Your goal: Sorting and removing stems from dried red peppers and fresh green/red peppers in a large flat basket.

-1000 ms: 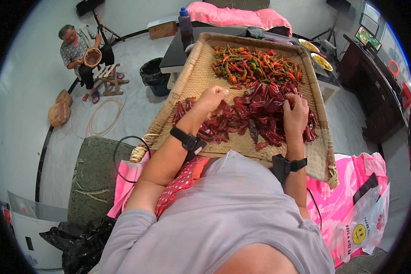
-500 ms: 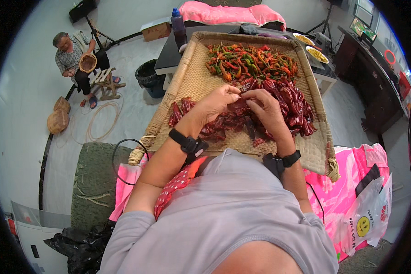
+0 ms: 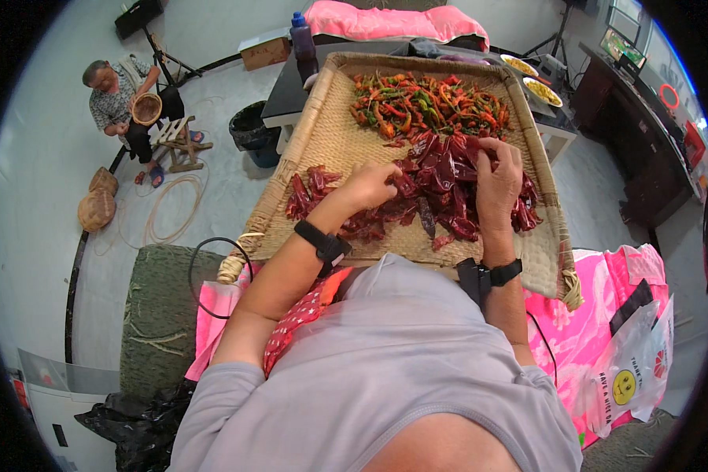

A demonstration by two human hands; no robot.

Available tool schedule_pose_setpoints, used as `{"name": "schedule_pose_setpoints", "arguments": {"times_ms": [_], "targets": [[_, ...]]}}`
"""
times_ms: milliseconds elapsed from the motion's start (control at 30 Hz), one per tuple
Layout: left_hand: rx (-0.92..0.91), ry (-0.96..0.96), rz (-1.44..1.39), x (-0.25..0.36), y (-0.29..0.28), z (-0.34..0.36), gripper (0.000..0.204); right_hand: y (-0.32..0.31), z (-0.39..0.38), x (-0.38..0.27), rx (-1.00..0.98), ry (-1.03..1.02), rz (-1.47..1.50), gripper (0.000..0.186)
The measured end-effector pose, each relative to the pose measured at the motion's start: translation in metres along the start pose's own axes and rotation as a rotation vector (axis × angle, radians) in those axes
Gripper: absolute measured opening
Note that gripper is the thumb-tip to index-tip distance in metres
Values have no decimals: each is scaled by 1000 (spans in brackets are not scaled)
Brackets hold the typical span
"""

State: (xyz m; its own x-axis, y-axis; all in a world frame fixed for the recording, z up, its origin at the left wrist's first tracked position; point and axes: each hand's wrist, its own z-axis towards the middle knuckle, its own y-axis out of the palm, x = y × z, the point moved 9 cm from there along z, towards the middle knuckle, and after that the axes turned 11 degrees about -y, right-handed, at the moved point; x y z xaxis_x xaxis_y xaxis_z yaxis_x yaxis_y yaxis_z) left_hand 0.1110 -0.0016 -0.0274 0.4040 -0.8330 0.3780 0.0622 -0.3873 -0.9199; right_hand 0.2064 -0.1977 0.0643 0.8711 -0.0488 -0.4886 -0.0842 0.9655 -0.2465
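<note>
A shallow woven bamboo tray [image 3: 334,110] lies in front of my body. On its near half spreads a heap of dark red dried chili peppers [image 3: 447,175]. My left hand [image 3: 372,187] is curled with fingertips together at the left side of this heap; what they hold, if anything, is too small to make out. Over the heap's right part, my right hand [image 3: 499,179] bends its thumb and fingers onto a dried chili. Smaller red, orange and green chilies [image 3: 429,104] form a separate pile at the tray's far end. Black straps circle both wrists.
A table [image 3: 287,94] stands beneath the tray's far part, with a blue-capped bottle [image 3: 304,49] and bowls of yellow food [image 3: 543,92]. A dark bin [image 3: 256,134] is on the left. Farther left, a seated person [image 3: 122,102] holds a basket. A plastic bag [image 3: 625,377] lies at right.
My hands, close together over the heap before, have parted. The left has moved slightly left and down; the right has gone right, onto the dried chilies.
</note>
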Motion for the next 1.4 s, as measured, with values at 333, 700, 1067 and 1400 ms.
{"name": "schedule_pose_setpoints", "arguments": {"times_ms": [333,700,1067,1400], "targets": [[-192,-65,33,-22,26,4,42,-5,-16,25,-128,39,-684,17],[243,-65,-158,-10,-46,-23,11,11,-3,-35,-61,-285,-152,17],[-56,183,-581,22,-45,-29,18,42,-12,-23,-328,-58,202,15],[-297,2,110,-22,3,-30,40,2,-19,44,-145,-66,-561,10]]}}
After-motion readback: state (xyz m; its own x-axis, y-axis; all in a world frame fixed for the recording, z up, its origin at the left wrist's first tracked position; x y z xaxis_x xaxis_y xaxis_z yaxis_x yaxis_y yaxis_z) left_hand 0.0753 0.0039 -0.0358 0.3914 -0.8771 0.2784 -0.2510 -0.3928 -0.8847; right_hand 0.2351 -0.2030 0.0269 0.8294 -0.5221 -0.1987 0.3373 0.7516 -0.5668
